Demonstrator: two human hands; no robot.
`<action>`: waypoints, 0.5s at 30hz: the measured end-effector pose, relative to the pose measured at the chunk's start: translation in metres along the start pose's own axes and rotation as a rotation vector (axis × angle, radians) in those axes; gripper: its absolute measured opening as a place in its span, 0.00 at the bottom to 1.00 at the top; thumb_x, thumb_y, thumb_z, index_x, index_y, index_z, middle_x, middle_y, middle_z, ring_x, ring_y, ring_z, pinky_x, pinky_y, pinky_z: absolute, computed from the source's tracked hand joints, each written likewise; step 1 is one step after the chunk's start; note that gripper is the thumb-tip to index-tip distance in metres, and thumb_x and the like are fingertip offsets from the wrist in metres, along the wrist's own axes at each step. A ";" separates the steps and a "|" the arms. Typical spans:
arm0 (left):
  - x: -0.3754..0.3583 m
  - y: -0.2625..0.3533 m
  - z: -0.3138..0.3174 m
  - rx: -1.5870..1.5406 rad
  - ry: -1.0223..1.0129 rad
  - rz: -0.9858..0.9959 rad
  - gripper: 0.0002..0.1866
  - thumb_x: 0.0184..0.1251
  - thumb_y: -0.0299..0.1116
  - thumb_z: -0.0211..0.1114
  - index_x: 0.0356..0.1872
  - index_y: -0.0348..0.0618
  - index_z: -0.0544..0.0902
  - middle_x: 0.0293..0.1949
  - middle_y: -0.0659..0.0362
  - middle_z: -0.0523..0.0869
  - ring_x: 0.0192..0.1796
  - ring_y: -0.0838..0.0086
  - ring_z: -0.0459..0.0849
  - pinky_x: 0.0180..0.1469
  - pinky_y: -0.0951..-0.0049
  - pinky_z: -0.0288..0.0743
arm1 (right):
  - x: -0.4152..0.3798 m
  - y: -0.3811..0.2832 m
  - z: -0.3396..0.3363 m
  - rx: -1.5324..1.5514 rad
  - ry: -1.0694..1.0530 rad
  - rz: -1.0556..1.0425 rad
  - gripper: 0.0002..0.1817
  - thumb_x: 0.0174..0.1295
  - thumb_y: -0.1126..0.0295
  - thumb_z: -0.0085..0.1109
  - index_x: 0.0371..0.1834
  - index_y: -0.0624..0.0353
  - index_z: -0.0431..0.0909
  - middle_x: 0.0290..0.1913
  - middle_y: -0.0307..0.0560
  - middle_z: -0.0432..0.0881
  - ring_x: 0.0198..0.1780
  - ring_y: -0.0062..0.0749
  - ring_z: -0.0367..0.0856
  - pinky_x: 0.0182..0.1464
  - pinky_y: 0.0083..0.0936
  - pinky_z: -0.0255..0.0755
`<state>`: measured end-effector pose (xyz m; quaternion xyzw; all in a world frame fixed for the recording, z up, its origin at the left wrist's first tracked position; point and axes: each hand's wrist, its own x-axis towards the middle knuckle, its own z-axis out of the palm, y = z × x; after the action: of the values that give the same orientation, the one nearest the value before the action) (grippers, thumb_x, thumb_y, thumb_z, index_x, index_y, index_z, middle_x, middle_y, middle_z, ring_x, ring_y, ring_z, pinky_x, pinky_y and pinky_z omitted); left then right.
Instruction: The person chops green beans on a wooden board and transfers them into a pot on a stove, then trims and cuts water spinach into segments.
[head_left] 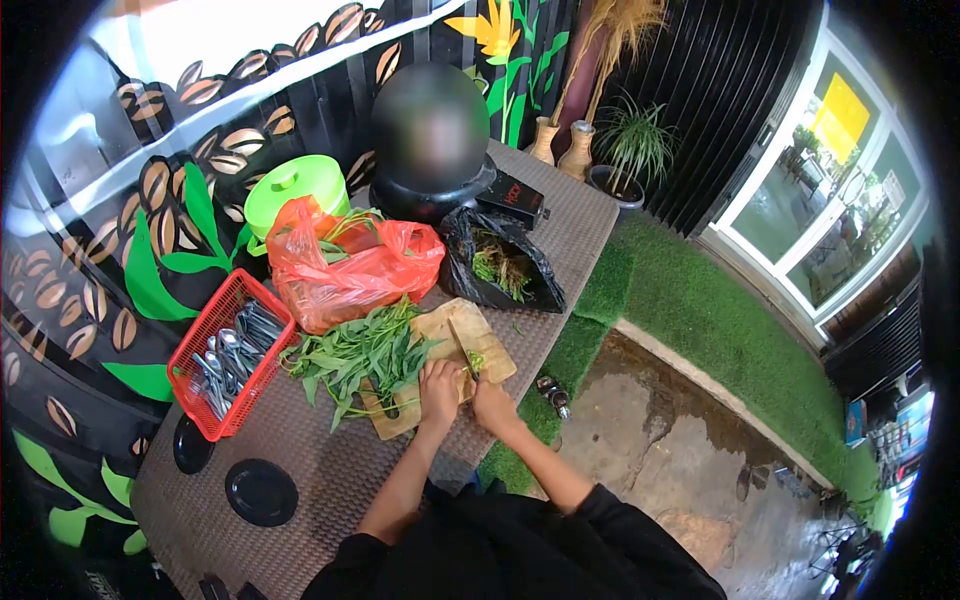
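My right hand (pixel 492 403) is closed around the handle of a knife (pixel 459 340), its blade pointing away from me over the wooden cutting board (pixel 490 335). Beside it, my left hand (pixel 438 388) presses down on the stems of a bunch of leafy greens (pixel 365 350), fingers curled near the blade. The leaves spread left across the board's edge onto the table. A small heap of cut green pieces (pixel 476 359) lies right of the blade, close to my right hand. My left fingertips are partly hidden.
Behind the board are a red plastic bag (pixel 345 270) of greens and a black plastic bag (pixel 510 265) with plant scraps. A red basket (pixel 205 415) of cutlery, black plates (pixel 262 492), a green lidded pot (pixel 290 200) and a black box (pixel 512 200) share the woven table (pixel 340 480).
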<state>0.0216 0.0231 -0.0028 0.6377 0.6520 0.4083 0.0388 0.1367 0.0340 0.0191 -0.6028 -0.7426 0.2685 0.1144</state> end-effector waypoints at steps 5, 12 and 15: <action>-0.003 -0.001 0.000 0.006 -0.020 0.019 0.04 0.58 0.27 0.59 0.33 0.41 0.79 0.36 0.57 0.79 0.45 0.61 0.73 0.49 0.63 0.64 | 0.016 -0.006 -0.004 0.028 0.000 0.005 0.20 0.68 0.58 0.39 0.44 0.68 0.65 0.33 0.69 0.79 0.37 0.64 0.79 0.39 0.52 0.73; 0.000 0.000 -0.002 0.001 -0.042 0.000 0.04 0.58 0.26 0.58 0.33 0.40 0.79 0.37 0.56 0.79 0.46 0.60 0.73 0.51 0.63 0.64 | -0.004 -0.008 0.002 -0.042 0.001 0.092 0.18 0.68 0.59 0.40 0.43 0.67 0.65 0.33 0.68 0.79 0.37 0.63 0.79 0.37 0.50 0.74; -0.002 -0.002 0.000 -0.024 -0.010 0.006 0.04 0.59 0.25 0.57 0.32 0.40 0.79 0.36 0.56 0.79 0.45 0.60 0.73 0.50 0.63 0.64 | 0.015 -0.004 0.006 -0.021 0.017 0.030 0.21 0.68 0.55 0.40 0.47 0.67 0.64 0.32 0.67 0.80 0.36 0.61 0.81 0.38 0.48 0.76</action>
<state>0.0206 0.0213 -0.0048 0.6413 0.6449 0.4129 0.0487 0.1265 0.0465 0.0135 -0.6173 -0.7352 0.2575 0.1102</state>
